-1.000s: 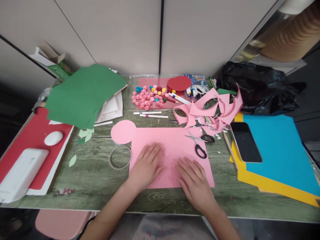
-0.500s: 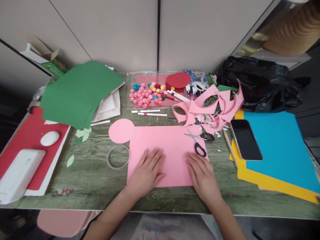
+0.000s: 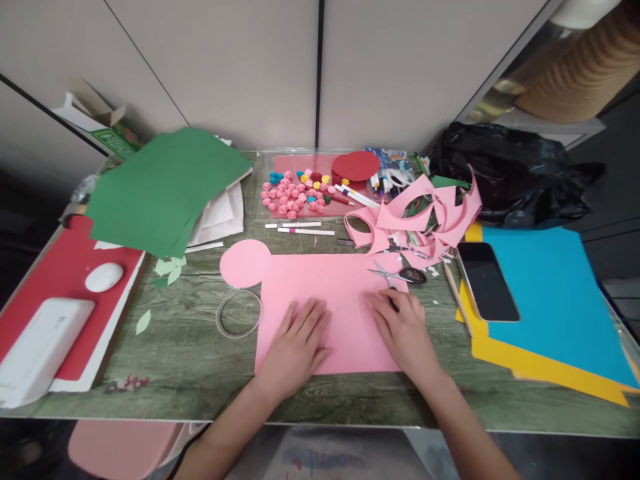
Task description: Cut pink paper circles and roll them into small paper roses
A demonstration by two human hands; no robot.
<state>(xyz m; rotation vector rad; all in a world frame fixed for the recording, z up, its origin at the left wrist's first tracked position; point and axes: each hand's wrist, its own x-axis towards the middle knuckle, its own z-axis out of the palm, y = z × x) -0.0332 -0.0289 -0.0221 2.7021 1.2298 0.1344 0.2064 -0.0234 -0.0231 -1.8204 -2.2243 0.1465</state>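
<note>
A large pink paper sheet (image 3: 340, 287) lies flat on the green wood-grain table, with a pink paper circle (image 3: 244, 262) at its upper left corner. My left hand (image 3: 300, 340) is pressed flat on the sheet's lower middle, fingers spread. My right hand (image 3: 405, 330) rests on the sheet's right edge with its fingers stretched out. Its fingertips cover the lower black handle of the scissors (image 3: 400, 275), whose blades and other handle show just above. I cannot see any finger inside a handle loop.
A clear tape ring (image 3: 239, 313) lies left of the sheet. Pink paper scraps (image 3: 425, 213), markers (image 3: 305, 230) and small paper flowers (image 3: 295, 193) lie behind. A phone (image 3: 487, 280) on blue paper (image 3: 545, 293) is at the right. Green sheets (image 3: 165, 187) and a white mouse (image 3: 103, 277) are at the left.
My right hand slid from the sheet's lower middle to its right edge, then up onto the scissors' handle. My left hand stayed flat on the sheet.
</note>
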